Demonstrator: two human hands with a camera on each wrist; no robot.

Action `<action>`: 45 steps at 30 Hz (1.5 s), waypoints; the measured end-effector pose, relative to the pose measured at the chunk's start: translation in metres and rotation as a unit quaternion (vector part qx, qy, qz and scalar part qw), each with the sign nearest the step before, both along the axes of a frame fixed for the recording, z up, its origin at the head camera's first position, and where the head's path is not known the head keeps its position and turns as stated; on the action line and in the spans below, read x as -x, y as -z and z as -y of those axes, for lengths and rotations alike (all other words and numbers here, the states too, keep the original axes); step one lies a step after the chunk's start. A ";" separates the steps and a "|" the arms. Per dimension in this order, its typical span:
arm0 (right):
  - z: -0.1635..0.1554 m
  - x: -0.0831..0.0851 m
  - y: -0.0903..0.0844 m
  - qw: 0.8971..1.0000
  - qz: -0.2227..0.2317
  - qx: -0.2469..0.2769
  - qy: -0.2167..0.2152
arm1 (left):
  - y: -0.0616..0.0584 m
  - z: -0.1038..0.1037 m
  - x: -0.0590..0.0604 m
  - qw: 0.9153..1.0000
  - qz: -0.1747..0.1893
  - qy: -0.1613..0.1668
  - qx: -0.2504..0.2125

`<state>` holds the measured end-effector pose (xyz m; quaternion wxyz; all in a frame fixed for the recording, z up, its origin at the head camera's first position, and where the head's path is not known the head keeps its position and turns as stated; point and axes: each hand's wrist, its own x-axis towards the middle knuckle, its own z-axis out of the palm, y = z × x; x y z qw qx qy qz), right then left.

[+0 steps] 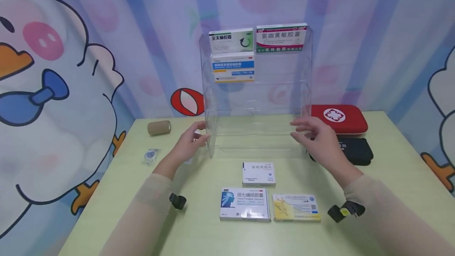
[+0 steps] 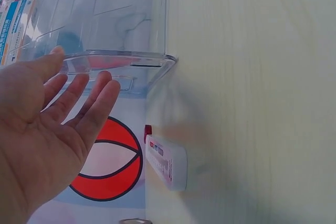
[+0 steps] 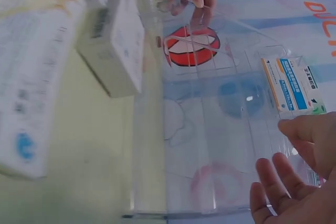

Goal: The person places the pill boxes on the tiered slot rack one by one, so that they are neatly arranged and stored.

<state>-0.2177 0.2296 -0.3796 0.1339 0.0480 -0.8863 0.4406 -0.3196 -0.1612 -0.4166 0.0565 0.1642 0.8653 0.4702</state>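
A clear plastic tiered rack stands upright on the table. Its upper tiers hold a white-and-green medicine box, a red-and-green one and, lower left, a blue-striped one. My left hand is at the rack's left side, fingers loosely extended; whether the thumb touches the edge I cannot tell. By the right side is my right hand, its fingers spread apart and holding nothing in the right wrist view. Before the rack lie a white box, a blue-head-print box and a yellow-and-white box.
Right of the rack are a red case with a white emblem and a black pouch. Leftward lie a brown roll and a small wrapped item. The left wrist view shows a white container. A printed curtain hangs behind.
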 end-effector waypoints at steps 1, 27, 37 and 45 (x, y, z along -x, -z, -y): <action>-0.002 -0.007 0.004 1.000 0.010 -0.009 -0.001 | 0.000 0.000 0.000 1.000 0.000 0.001 0.000; -0.046 -0.089 0.077 0.965 0.177 -0.139 -0.134 | -0.001 -0.002 0.001 1.000 0.020 -0.004 0.006; -0.047 -0.095 0.079 0.965 0.193 -0.132 -0.119 | -0.001 -0.001 0.002 1.000 0.020 -0.004 0.006; -0.051 -0.095 0.070 0.972 0.191 -0.105 -0.085 | -0.002 -0.001 0.002 1.000 0.023 -0.008 0.007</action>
